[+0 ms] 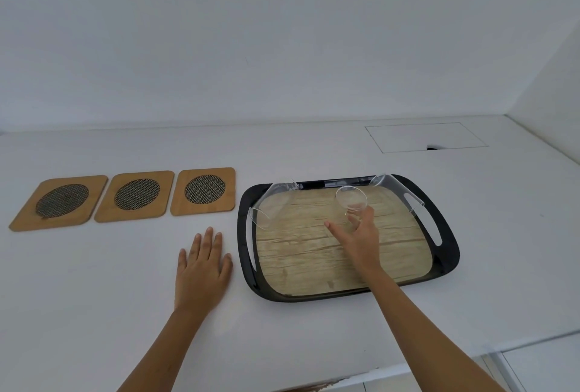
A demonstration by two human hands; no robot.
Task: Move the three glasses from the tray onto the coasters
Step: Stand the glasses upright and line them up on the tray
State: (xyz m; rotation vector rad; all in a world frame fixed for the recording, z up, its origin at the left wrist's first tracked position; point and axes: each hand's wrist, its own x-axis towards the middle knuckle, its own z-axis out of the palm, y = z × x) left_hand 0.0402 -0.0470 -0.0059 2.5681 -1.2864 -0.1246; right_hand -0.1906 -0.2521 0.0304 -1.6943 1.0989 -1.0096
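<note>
While the left hand (pixel 203 269) is lying flat on the white bench (pixel 94 281), palm down with its fingers spread and holding nothing, the right hand (pixel 361 234) is reaching over the tray (pixel 445 234) and closing its grip around a clear glass (pixel 351 200). That glass is sitting near the middle of the tray's far half, tilted so that its open rim is facing the camera, and the thumb and fingers are pinching its lower part; whether it is touching the tray floor or raised off it cannot be told.

Two more clear glasses are staying on the tray. One glass (pixel 270 203) is lying in the far left corner of the tray, leaning across the black rim beside the left handle slot. The other glass (pixel 398 190) is lying in the far right corner, also tipped over the rim near the right handle slot. The tray itself is sitting toward the right side of the bench, black at the edge with a pale wood-grain floor.

Three wooden coasters are lying in a row to the left of the tray, toward the bench's left edge: the left coaster (pixel 59 203), the middle coaster (pixel 135 195) and the right coaster (pixel 204 190), each with a dark mesh circle at its centre. All three are bare, and the right coaster is sitting just beside the tray's far left corner.
</note>
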